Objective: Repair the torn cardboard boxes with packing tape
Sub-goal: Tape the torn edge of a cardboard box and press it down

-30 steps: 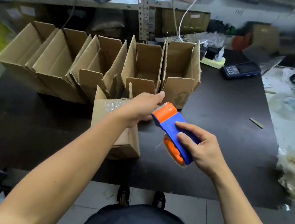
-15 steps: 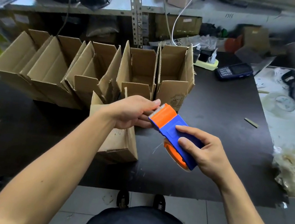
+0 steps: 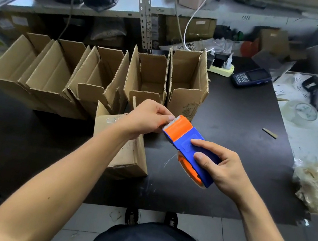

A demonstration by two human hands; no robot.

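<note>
While my right hand (image 3: 227,170) wraps the blue-and-orange tape dispenser (image 3: 189,147) just right of the small box (image 3: 127,153), my left hand (image 3: 147,118) pinches at its toothed edge, probably on the clear tape's end, though I can't make the film out. Behind that box stands a row of open boxes (image 3: 105,81). Tape is thin, limp and sticky, so I'd grip only its tip; the corrugated walls feel light, stiff, easily creased.
</note>
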